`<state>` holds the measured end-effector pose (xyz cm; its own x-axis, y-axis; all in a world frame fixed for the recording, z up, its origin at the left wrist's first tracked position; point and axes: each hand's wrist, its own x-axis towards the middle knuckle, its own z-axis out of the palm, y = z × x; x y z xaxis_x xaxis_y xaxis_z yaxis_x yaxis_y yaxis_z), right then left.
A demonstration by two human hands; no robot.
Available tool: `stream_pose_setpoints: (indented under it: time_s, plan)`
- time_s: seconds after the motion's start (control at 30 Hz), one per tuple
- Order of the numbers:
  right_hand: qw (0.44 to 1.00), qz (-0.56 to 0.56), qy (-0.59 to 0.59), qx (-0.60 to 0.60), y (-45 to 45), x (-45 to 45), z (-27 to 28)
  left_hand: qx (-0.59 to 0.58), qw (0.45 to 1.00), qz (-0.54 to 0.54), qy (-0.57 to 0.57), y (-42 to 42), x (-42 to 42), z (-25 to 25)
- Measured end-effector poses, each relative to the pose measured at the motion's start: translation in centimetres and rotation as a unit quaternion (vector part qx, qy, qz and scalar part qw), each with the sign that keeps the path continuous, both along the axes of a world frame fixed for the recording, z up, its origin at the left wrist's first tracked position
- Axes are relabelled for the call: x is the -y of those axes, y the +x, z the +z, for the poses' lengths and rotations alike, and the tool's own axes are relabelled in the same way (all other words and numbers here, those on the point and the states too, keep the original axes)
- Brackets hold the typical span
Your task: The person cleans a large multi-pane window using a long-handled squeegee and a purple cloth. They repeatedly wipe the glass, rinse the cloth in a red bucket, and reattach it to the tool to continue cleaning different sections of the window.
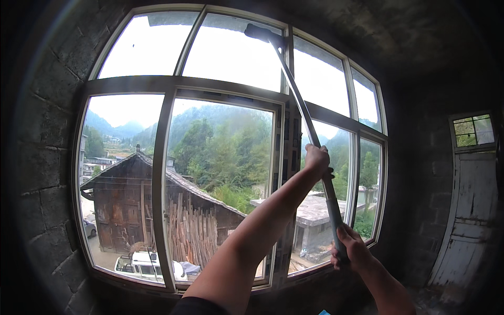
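My left hand [318, 159] grips a long metal pole [298, 96] about midway along its length. Lower down, my right hand [350, 248] is closed around the pole's grey grip end. At the top of the pole, a dark cleaning head [260, 32] lies over the upper right corner of an upper pane [232, 55], close to the frame's upright bar. The pole slants up and to the left across the large framed window [230, 88]. Whether the head presses on the glass, I cannot tell.
A bare block wall [43, 157] stands left of the window. To the right is a worn pale door [468, 216] with a small window above. Through the glass appear a wooden house [122, 197], a white vehicle [143, 264] and wooded hills. A blue object [324, 312] shows at the bottom edge.
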<state>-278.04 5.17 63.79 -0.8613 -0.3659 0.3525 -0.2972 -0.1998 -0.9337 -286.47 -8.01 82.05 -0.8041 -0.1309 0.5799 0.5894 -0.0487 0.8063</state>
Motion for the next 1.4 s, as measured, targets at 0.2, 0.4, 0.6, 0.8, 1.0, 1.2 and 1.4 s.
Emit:
stream_pose_setpoints:
  time_s: [0.2,0.4,0.6,0.8,1.0,1.2,1.4]
  plan:
    - [0.999,-0.008,0.026,-0.041,0.0,-0.1,-6.7,-0.045,0.997,-0.061,-0.023,-1.3,1.2,-6.9]
    - [0.989,-0.072,0.030,-0.124,3.9,1.2,-17.8,0.036,0.991,-0.129,-0.008,2.8,2.9,-18.4]
    - [0.993,0.015,-0.032,-0.110,2.8,7.4,-3.5,-0.111,0.994,0.006,0.022,0.2,7.5,-3.5]
    - [0.965,-0.032,-0.134,-0.223,5.0,14.2,5.7,-0.153,0.986,0.061,-0.010,2.6,12.4,8.9]
    - [0.975,-0.044,-0.065,-0.206,1.7,16.1,3.6,-0.182,0.944,0.239,-0.137,1.9,14.8,6.6]
    - [0.972,-0.124,0.033,-0.197,1.6,13.4,-10.6,-0.206,0.939,0.171,-0.216,-2.3,14.3,-8.3]
    - [0.974,-0.142,0.097,-0.149,8.0,7.3,-27.5,-0.205,0.962,0.066,-0.169,4.4,10.8,-27.8]
